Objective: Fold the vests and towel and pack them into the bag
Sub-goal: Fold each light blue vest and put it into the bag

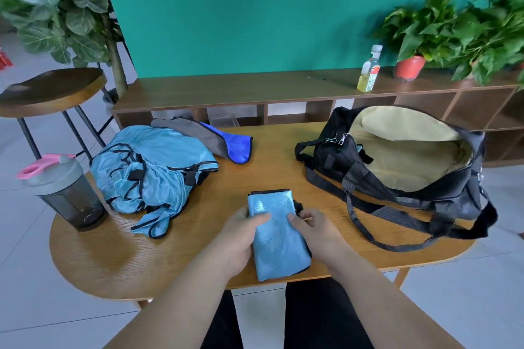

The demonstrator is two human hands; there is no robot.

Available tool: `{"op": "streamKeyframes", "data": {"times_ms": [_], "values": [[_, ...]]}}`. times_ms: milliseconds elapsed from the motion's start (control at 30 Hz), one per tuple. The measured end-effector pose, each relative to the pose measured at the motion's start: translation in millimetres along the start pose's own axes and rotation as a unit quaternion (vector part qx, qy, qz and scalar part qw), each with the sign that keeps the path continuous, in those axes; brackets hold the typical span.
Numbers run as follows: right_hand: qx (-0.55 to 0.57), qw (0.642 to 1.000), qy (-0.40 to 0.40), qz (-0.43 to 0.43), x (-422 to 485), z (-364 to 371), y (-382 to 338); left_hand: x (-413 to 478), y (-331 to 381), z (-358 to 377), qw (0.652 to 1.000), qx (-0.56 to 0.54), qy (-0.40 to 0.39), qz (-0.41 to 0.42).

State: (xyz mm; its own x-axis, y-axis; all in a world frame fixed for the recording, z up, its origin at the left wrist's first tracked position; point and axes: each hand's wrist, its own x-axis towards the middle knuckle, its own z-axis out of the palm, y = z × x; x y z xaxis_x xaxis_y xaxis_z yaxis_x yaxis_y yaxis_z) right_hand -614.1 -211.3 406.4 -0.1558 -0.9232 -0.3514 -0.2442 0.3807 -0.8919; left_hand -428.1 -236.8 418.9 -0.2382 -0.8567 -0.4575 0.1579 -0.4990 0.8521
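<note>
A teal wall (255,8) and a low wooden shelf (255,88) stand behind a round wooden tabletop (269,170). At the near edge of it, in the middle, lies a folded vest (279,244), a narrow light-blue packet with black trim showing at its far end. The left grip (243,232) pinches the packet's left edge, thumb laid over the top. The right grip (314,231) takes the right edge, thumb on the cloth and fingers curled beside the black trim. So the vest sits between the two, its far end reaching past the fingertips. A heap of unfolded blue vests (150,176) lies to the left, a grey-and-blue cloth (215,136) just behind it. The black bag (453,207) gapes open on the right, well apart from the packet. A shaker bottle (65,193) stands at the left rim.
</note>
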Motion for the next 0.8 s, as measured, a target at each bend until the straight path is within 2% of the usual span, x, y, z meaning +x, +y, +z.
{"op": "streamKeyframes", "data": {"times_ms": [100,200,367,567,667,800], "values": [[0.120,0.992,-0.030,0.022,-4,-23,-12,-5,14,13,0.999,-0.023,-0.048,-0.003],[0.201,0.979,-0.039,-0.007,-9,-43,-22,-7,26,26,0.996,-0.024,-0.085,0.003],[0.167,0.981,-0.023,-0.095,-20,-70,-34,-2,44,55,0.993,0.043,-0.107,0.034],[0.157,0.977,0.045,-0.141,-27,-104,-48,18,57,100,0.986,0.127,-0.084,0.068],[0.135,0.974,0.100,-0.153,-18,-130,-52,31,62,125,0.955,0.249,-0.085,0.137],[0.106,0.969,0.157,-0.157,-1,-176,-55,56,66,158,0.884,0.406,-0.093,0.212]]}}
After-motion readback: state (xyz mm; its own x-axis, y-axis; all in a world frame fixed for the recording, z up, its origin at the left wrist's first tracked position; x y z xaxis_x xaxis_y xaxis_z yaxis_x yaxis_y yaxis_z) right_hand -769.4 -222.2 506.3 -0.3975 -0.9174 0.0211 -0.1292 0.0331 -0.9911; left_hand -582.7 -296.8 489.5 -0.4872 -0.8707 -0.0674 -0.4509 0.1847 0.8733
